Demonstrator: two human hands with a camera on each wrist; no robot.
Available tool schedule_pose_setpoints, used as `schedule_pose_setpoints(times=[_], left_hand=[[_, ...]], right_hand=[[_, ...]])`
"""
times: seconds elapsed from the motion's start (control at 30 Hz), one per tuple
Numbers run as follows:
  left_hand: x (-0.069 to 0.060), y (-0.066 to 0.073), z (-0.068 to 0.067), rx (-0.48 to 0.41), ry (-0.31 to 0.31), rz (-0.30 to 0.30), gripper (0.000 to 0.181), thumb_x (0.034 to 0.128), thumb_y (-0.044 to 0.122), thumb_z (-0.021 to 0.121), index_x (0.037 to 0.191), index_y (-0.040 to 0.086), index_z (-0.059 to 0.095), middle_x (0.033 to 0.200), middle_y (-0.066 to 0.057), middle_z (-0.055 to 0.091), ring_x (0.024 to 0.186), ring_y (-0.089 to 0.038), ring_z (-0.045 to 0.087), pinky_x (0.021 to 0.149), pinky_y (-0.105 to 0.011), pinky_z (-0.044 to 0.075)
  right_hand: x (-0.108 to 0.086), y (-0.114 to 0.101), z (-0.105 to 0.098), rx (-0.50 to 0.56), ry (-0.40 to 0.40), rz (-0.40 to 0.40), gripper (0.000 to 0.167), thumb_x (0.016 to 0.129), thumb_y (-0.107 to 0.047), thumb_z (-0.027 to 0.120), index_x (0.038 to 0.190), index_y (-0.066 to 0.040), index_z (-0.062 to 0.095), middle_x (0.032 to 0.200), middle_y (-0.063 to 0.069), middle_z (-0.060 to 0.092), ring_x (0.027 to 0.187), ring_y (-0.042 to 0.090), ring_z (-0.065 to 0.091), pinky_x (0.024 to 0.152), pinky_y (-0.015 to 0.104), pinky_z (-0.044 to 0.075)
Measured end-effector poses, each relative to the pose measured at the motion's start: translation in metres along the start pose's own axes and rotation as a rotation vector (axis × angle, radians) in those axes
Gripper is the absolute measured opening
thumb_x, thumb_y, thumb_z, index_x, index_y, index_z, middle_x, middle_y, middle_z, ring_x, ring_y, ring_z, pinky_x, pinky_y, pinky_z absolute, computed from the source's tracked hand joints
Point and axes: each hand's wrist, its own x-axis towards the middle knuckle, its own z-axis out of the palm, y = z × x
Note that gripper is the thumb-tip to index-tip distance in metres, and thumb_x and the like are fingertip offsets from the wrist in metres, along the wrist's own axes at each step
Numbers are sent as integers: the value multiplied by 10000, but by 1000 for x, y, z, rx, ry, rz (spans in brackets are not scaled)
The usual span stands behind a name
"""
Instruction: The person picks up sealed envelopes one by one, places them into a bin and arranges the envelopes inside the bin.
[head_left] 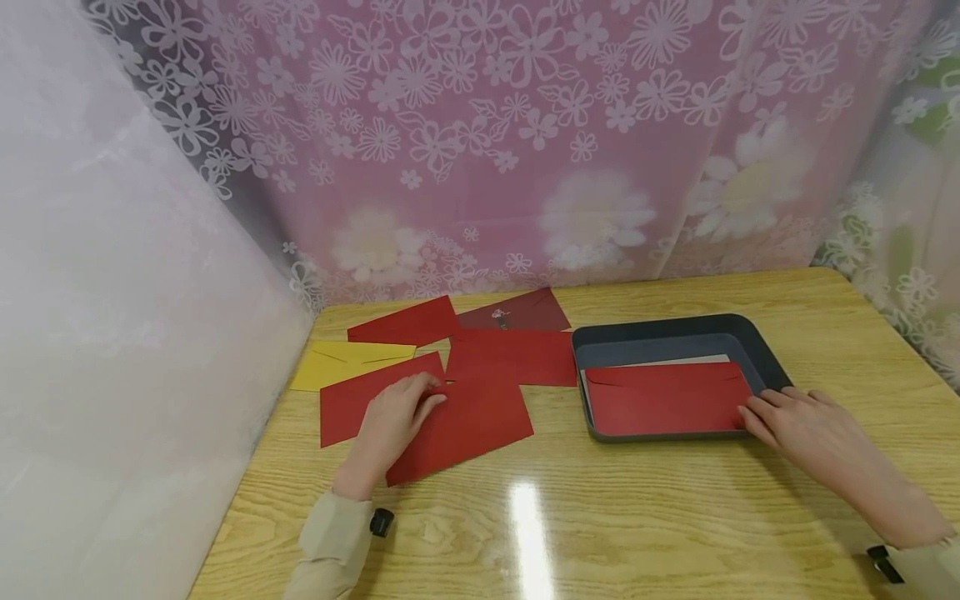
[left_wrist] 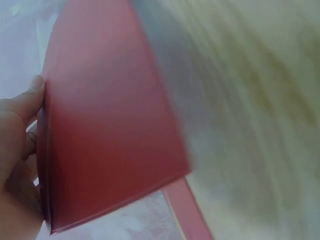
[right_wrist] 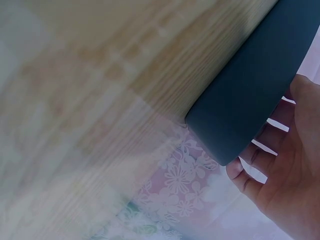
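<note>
My left hand (head_left: 393, 417) pinches the edge of a red envelope (head_left: 472, 425) between thumb and fingers. In the left wrist view that envelope (left_wrist: 110, 115) stands tilted up off the table, its thumb-side edge gripped. My right hand (head_left: 802, 425) holds the right front corner of a dark grey tray (head_left: 663, 331). The right wrist view shows its fingers bent over the rim of the tray (right_wrist: 245, 85). Inside the tray a red envelope (head_left: 667, 400) lies on top of a whitish one (head_left: 693, 361), which is mostly covered.
Left of the tray lie more envelopes: a yellow one (head_left: 352, 358), a dark maroon one (head_left: 532, 312) and several red ones, among them a red envelope (head_left: 517, 358) beside the tray. A flowered curtain (head_left: 480, 167) hangs behind the wooden table (head_left: 637, 517).
</note>
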Motion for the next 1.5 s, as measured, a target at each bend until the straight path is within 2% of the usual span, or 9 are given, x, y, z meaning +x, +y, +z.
schedule_pose_setpoints(times=[0.17,0.27,0.43,0.6,0.77,0.93,1.03,1.17,1.5], left_hand=[[11,6,-4,71,56,81,167,944,281,737,1011,153,654,893,42,702,736,-124,522,674,-287,473],[16,9,-6,81,77,108,170,936,262,752,985,144,640,869,39,696,738,-143,519,678,-302,458],[28,13,-9,90,88,130,162,950,260,737,1000,132,651,892,19,698,826,-162,601,736,-312,515],[40,20,-13,120,100,163,166,968,279,713,1001,127,655,909,8,657,802,-159,567,695,-285,492],[55,29,-15,113,130,216,170,962,258,724,998,116,638,907,0,618,786,-163,542,695,-287,452],[74,44,-18,110,163,262,185,954,257,734,993,111,627,906,-9,615,801,-173,550,730,-298,458],[85,54,-20,99,181,283,191,963,270,720,1005,108,629,934,-16,630,831,-179,576,743,-304,467],[100,68,-20,72,195,304,192,990,287,681,1032,105,637,979,-21,647,891,-183,615,786,-302,494],[129,100,-10,12,234,348,153,1038,236,604,1041,86,632,960,-30,616,847,-169,584,783,-276,504]], right_hand=[[0,0,0,-5,11,-10,796,1082,-568,104,863,-93,704,773,7,602,662,261,569,516,412,446],[1,0,-1,-1,8,0,732,1094,-551,183,856,-94,703,766,5,600,658,261,567,523,418,446],[1,0,-1,0,-13,15,576,1094,-479,353,865,-91,711,774,9,611,671,266,579,551,442,470],[0,0,0,-2,-32,13,524,1087,-450,399,885,-87,718,795,15,625,691,277,590,581,469,495],[0,0,1,5,-52,29,299,1009,-323,583,891,-88,724,803,19,633,702,284,602,600,481,503],[0,0,0,5,-42,38,210,957,-272,642,884,-92,722,799,15,630,706,280,602,609,486,502],[0,-1,0,2,-28,30,295,1004,-328,587,876,-96,718,793,11,628,699,274,597,587,468,493],[0,-1,1,2,-4,18,497,1082,-445,421,852,-105,702,773,4,615,677,267,584,546,435,465],[1,-1,1,8,25,16,569,1091,-490,355,825,-113,686,742,-9,592,645,249,560,520,397,425]])
